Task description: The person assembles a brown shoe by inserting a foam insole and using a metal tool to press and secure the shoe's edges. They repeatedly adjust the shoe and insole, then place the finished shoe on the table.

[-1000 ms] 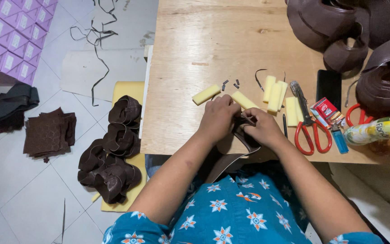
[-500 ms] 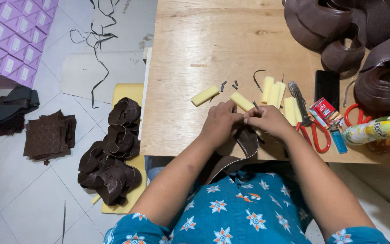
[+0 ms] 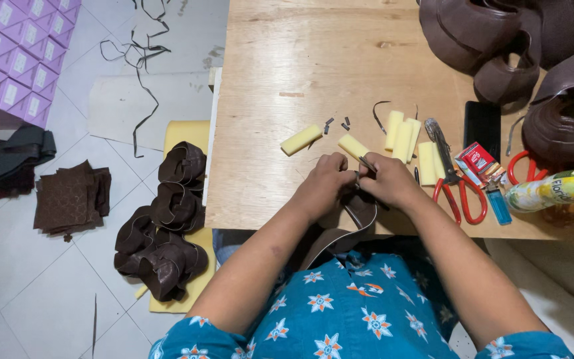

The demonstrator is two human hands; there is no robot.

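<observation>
Where the brown leather strap was gripped lower at the table edge a second ago, it now sits lifted between both hands, its tail hanging over the wooden table edge into the lap. The left hand and right hand are pinched together on its top end, which suggests closer, finer handling. Their fingers hide what is worked there, though a thin metal tool seems to show; yellow foam blocks and red scissors lie just beyond.

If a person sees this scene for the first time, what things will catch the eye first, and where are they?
First come the two hands, left hand and right hand, pressed together at the near edge of the pale wooden table, holding a dark brown leather strap. To their right lie pale yellow foam blocks and red-handled scissors. On the floor to the left, dark brown leather pieces are piled on a yellow foam sheet.
</observation>
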